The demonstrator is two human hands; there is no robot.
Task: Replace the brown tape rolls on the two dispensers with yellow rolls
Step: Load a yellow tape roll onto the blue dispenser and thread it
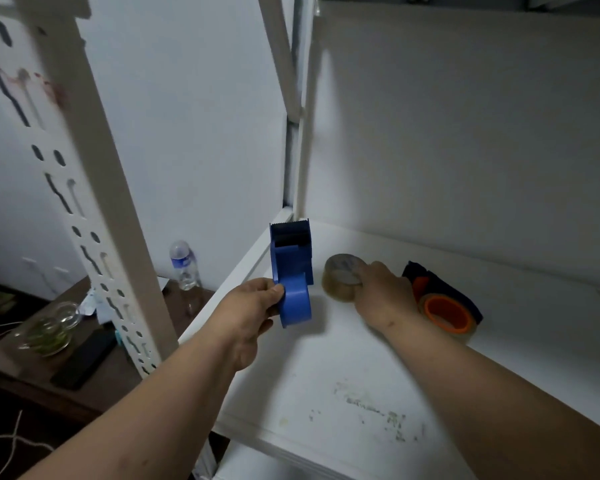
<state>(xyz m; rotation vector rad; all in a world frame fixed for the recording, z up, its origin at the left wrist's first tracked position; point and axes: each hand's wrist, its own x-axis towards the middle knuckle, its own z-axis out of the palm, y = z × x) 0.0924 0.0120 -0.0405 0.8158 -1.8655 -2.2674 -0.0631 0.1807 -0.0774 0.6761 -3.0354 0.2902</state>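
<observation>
A white shelf (343,358) carries a brownish tape roll (340,277). Beside it lies a dark dispenser (444,299) with an orange core, seemingly loaded.

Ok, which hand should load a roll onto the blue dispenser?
Probably right: the right hand already grips the roll beside the blue dispenser, which the left hand holds.

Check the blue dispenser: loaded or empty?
Empty. The blue dispenser, held in the left hand, shows a bare hub; the right hand holds a brown roll on the shelf.
</observation>
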